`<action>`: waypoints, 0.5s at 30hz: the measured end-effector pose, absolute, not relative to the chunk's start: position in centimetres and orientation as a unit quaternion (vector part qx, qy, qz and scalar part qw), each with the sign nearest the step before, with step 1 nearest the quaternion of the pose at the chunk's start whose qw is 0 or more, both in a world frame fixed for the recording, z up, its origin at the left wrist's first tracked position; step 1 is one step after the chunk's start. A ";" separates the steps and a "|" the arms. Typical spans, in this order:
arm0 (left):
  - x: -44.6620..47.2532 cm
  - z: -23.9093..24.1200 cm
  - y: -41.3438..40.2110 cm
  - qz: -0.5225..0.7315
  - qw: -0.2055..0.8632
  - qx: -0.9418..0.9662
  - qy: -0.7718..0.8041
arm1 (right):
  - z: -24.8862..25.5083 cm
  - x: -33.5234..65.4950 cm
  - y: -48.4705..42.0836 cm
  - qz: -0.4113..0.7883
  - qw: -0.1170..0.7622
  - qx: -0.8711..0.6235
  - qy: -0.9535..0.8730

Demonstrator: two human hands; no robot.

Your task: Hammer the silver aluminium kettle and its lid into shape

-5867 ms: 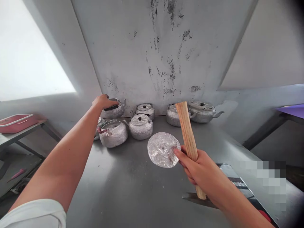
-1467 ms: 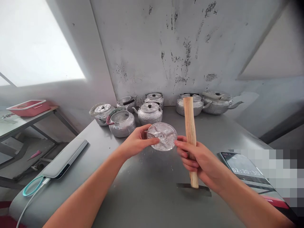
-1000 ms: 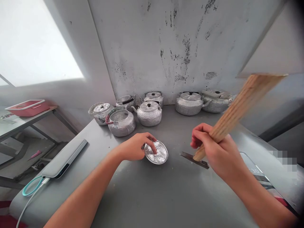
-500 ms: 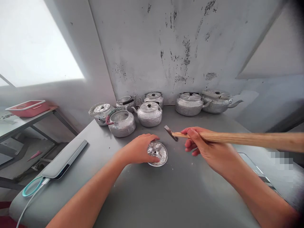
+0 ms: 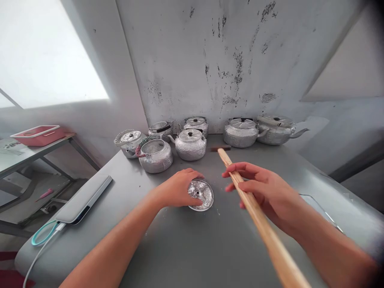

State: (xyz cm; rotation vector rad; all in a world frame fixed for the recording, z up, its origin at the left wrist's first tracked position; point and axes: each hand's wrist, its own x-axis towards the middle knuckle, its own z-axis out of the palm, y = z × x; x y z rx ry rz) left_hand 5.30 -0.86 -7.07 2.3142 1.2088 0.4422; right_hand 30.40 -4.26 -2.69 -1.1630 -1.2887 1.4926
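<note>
My left hand [image 5: 181, 188] grips the left side of a round silver kettle lid [image 5: 205, 195], thumb across its dented surface; a small dark hole shows near the lid's middle. The lid rests on the grey table [image 5: 192, 248]. To the right, my right hand [image 5: 255, 186] holds a hammer [image 5: 250, 208] by its long wooden handle, close to the head, which looks smeared by motion and is raised above the table. Behind the lid stands an open kettle [image 5: 157, 160] without a lid, its handle wrapped in red and green. Beside it is a lidded kettle [image 5: 191, 148].
More silver kettles [image 5: 241, 134] line the wall at the back. A white power bank [image 5: 84, 200] with a cable lies on the left. Under my right forearm is a flat glassy device [image 5: 318, 206]. A pink basket [image 5: 40, 136] sits on another table at far left.
The hammer has swung round in my right hand: its head now points away toward the back and its handle end has come down toward me. My left hand stays on the lid.
</note>
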 end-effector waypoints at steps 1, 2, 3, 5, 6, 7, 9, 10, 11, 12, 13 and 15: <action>5.4 -7.0 -1.0 0.160 0.241 0.847 0.447 | -2.6 30.1 -4.4 0.555 0.411 -0.488 -0.533; 5.5 -6.9 -1.2 0.155 0.236 0.843 0.457 | -2.5 29.9 -4.6 0.509 0.415 -0.512 -0.554; 5.7 -6.8 -1.4 0.147 0.228 0.839 0.472 | -2.4 29.7 -4.8 0.462 0.419 -0.530 -0.574; 6.0 -6.7 -1.8 0.119 0.199 0.833 0.503 | -2.2 29.4 -5.3 0.393 0.422 -0.549 -0.605; 6.2 -6.8 -1.9 0.103 0.183 0.832 0.514 | -2.1 29.4 -5.5 0.380 0.414 -0.552 -0.616; 6.3 -6.9 -2.0 0.090 0.172 0.832 0.519 | -2.0 29.4 -5.7 0.377 0.402 -0.551 -0.626; 6.3 -7.1 -2.0 0.078 0.170 0.835 0.518 | -1.9 29.4 -6.0 0.374 0.372 -0.556 -0.642; 6.3 -7.3 -1.9 0.079 0.178 0.836 0.514 | -1.9 29.4 -6.2 0.370 0.356 -0.565 -0.646; 6.2 -7.5 -1.7 0.084 0.189 0.836 0.509 | -1.9 29.5 -6.4 0.366 0.338 -0.578 -0.647; 6.0 -7.7 -1.6 0.090 0.200 0.836 0.503 | -2.0 29.6 -6.5 0.364 0.317 -0.591 -0.646; 5.8 -7.8 -1.4 0.096 0.211 0.836 0.497 | -2.1 29.7 -6.7 0.363 0.292 -0.604 -0.646; 5.5 -8.1 -1.1 0.103 0.230 0.834 0.491 | -2.3 29.9 -7.1 0.376 0.239 -0.618 -0.648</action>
